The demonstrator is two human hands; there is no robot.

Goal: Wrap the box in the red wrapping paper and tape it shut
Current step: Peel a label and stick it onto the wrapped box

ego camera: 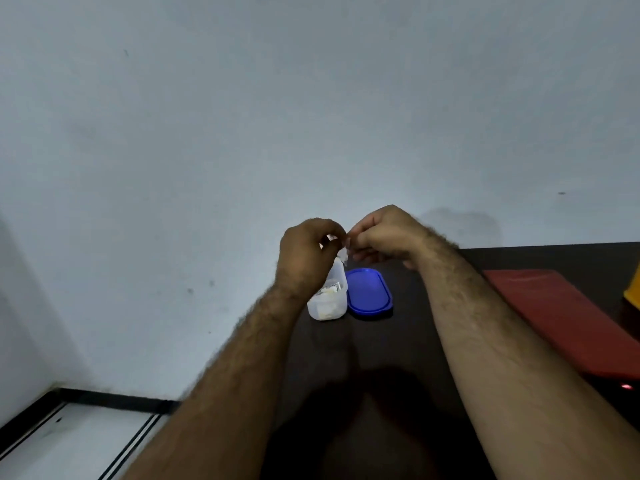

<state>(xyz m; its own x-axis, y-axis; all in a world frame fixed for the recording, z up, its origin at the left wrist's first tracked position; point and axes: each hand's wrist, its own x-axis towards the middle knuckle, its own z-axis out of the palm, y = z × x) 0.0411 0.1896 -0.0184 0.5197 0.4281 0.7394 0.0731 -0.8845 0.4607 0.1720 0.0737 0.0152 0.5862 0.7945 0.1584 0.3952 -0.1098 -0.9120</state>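
Both forearms reach forward over the dark table (398, 341). Red wrapping paper (561, 317) lies flat at the right, well apart from the hands. Beside a blue lid (369, 294) stands a clear plastic container (329, 296). Above it the left hand (306, 254) and right hand (384, 233) meet, curled fingers pinching a small clear piece, apparently tape (343, 252), between them.

Both bare forearms reached forward from the lower edge and converged at mid-frame. The left hand (306, 252) was raised, wrist bent, fingers curled inward with thumb and fingertips pinched together. The right hand (384, 233) mirrored it, knuckles up, its fingertips almost meeting the left's in a small grip.
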